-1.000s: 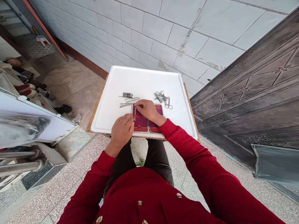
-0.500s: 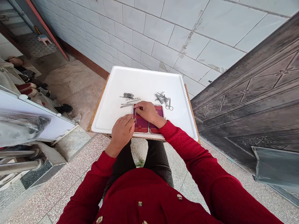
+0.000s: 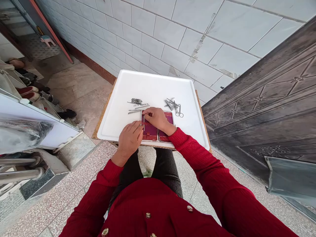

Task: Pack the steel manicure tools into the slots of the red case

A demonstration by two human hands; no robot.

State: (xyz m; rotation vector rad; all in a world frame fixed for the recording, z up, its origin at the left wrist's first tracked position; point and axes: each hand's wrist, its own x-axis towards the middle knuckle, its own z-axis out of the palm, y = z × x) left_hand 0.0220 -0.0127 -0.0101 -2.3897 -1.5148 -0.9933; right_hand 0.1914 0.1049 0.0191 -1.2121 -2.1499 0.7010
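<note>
A manicure case (image 3: 151, 131) with a maroon lining and a row of red elastic loops lies opened flat at the near edge of a white tray (image 3: 113, 123). My left hand (image 3: 130, 136) is closed at its left edge, fingers together; the thumb's grip is partly hidden. Over the case's upper left part, my right hand (image 3: 156, 118) pinches a slim metal tool (image 3: 144, 127) that runs down by the leftmost loops. Its fingers cover the tool's top end. Just beyond the case lie several thin metal implements (image 3: 137, 110).
Nail clippers (image 3: 136, 101) sit in a small heap behind the thin implements. Small scissors and other metal tools (image 3: 174, 106) are piled right of them. A tiled wall (image 3: 148, 36) stands behind the tray, a dark metal door (image 3: 259, 102) to the right, a shoe rack (image 3: 46, 108) to the left.
Both hands keep nearly the same place and pose at the case. The view has shifted very slightly; nothing on the tray has visibly been moved.
</note>
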